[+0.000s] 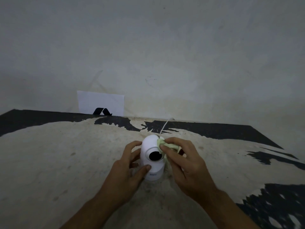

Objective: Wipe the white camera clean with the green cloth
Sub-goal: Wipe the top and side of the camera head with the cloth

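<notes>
— Item one, location?

— White camera (152, 157), standing upright just below the middle of the frame on a worn pale surface (57, 162) with black patches. I see its dark lens facing me.

— Hands?

— My left hand (126, 171) grips the camera's left side, thumb across the base, fingers curled behind. My right hand (184, 164) is closed on the green cloth (166, 144), bunched and pressed against the camera's upper right side, beside the lens.

— Other entries?

— One white cord (165, 125), running from behind the camera up toward the wall (165, 55). One white sheet of paper (100, 102) with a black mark, left of centre, upright against that wall.
</notes>
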The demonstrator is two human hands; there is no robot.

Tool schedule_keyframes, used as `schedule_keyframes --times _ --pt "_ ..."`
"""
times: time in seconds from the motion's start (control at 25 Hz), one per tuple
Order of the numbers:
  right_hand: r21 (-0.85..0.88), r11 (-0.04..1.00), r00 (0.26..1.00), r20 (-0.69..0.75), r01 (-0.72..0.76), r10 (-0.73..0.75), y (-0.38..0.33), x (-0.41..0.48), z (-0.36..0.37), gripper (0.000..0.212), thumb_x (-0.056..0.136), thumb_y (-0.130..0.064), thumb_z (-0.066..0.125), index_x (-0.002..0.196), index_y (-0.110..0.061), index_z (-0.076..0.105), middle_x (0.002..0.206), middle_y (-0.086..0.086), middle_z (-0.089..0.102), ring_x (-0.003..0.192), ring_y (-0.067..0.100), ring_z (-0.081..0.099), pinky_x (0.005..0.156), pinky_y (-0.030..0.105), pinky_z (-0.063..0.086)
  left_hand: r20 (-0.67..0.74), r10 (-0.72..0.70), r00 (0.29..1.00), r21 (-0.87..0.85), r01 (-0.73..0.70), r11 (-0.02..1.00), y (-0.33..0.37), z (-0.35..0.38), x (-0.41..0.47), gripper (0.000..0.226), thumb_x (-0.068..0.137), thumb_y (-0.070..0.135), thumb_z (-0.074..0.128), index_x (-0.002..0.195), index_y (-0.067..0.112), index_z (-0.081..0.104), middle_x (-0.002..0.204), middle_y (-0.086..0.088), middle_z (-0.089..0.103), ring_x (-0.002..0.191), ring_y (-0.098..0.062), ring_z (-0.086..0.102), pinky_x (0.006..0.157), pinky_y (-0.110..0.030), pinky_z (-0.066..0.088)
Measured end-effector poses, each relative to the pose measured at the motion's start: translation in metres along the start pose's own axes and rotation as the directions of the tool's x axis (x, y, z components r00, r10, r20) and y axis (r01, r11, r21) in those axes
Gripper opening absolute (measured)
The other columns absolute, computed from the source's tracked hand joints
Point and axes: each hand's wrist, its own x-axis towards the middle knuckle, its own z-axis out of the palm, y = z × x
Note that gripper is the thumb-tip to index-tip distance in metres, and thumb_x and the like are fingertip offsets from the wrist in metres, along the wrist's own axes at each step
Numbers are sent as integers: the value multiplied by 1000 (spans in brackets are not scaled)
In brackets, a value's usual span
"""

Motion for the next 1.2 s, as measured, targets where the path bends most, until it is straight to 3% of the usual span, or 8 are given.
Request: schedule_keyframes --times 0.08,0.2,0.44,0.64,0.84,1.0,1.08,1.2 --pt "-48 998 999 20 29 -28 7 3 1 37 92 -12 44 126 -7 59 120 15 58 112 22 52 87 23 48 6 4 1000 6 -4 1000 0 -1 0 57 80 36 66 122 50 29 131 13 55 119 -15 55 91 -27 47" --pt "24 995 995 -28 -97 98 18 10 6 39 90 -8 41 122 -5 61 115 14 60 107 24 55 85 35 51 14 16 1000 -4 -16 1000 0 -2 1 57 80 36 66 122 50 29 125 23 49 118 -11 54 93 -27 46" --pt "20 999 999 -31 42 -42 12 10 2 38 90 -5 41 121 -5 63 117 14 61 110 23 54 91 25 46 19 16 1000 5 -16 1000 0 -3 3 56 74 49 61 118 55 28 106 46 39 103 3 52 67 4 40" --pt "64 987 988 -50 -146 149 25 19 12 41 86 0 39 118 -7 64 112 13 63 105 25 58 84 41 53 17 22 1000 -4 -22 1000 0 -5 3 58 72 50 62 121 52 31 102 46 44 89 11 54 64 4 42" --pt "-20 995 994 -31 102 -102 5 17 0 43 102 -18 27 116 -1 65 111 18 63 105 26 56 88 29 48 8 35 999 26 -35 999 1 -5 3 57 78 38 67 118 54 30 101 49 37 86 14 52 62 6 40" --pt "-17 996 996 -14 -84 84 25 20 8 41 89 -7 34 117 -3 64 110 17 62 104 29 57 83 44 52 14 36 999 15 -36 999 -3 -5 2 57 78 38 68 118 54 31 88 58 43 88 27 51 64 6 39" --pt "-13 995 995 14 -100 100 27 22 5 42 87 -6 35 117 -4 64 111 15 62 104 27 57 83 44 52 15 35 999 5 -35 999 -3 -5 2 57 77 39 68 119 54 31 89 56 44 88 23 54 65 5 40" --pt "-17 999 999 20 44 -44 6 23 -5 38 97 -9 33 114 -3 66 111 16 63 105 25 55 86 32 49 8 49 999 10 -49 999 -3 -4 3 59 78 39 68 122 51 31 99 50 41 89 6 60 62 4 42"
